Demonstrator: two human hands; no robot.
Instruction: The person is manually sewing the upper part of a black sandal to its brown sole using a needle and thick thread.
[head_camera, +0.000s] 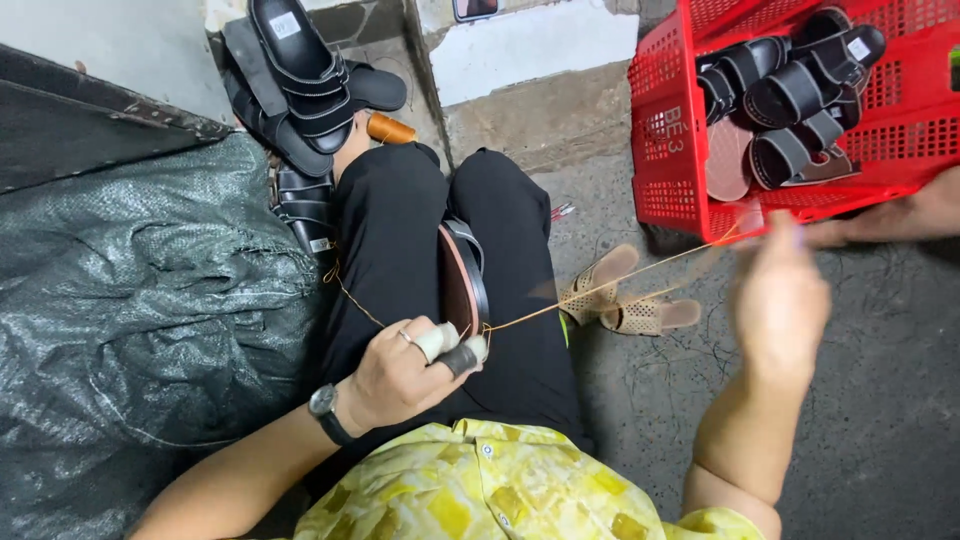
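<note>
Seated person, black trousers, yellow patterned shirt; a black-and-brown sandal (462, 275) stands on edge clamped between the knees. Left hand (405, 372), just below the sandal, fingers curled with taped fingertips pressed against its lower edge; ring and wristwatch (324, 408) visible. An orange thread (610, 281) runs taut from the sandal out to the right hand (778, 300), raised well right of the sandal; blurred, so cannot tell exactly how the fingers close, though the thread ends at it. Red crate (668, 150) holding black sandals, upper right of the sandal. Thread spool (390, 128) and stacked black sandals (300, 80) up left. Pair of tan perforated shoes (625, 300) just right on the floor. Grey woven sack (140, 300) far left.
</note>
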